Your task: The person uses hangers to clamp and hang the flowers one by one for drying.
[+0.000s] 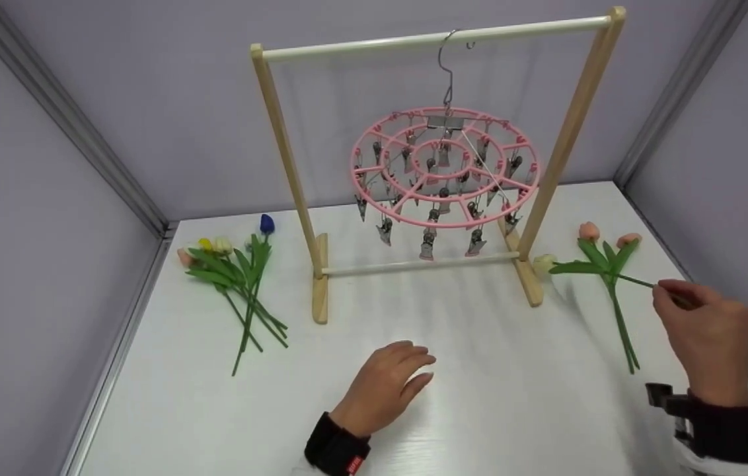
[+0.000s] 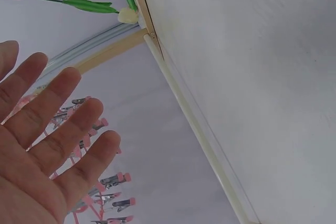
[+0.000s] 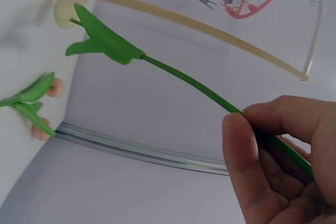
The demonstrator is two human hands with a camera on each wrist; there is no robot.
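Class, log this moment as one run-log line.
right hand: pinches white tulip by stem | left hand: holds nothing | rack: hangs from stand | clips: no flowers

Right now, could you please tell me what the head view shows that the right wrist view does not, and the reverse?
Only the head view shows the left hand and the bunch of tulips with a blue bloom.

Only the right wrist view shows the folded fingers of the right hand from the palm side.

Both show that hand pinching the white tulip by its stem, two peach tulips, the pink clip hanger and the wooden stand.
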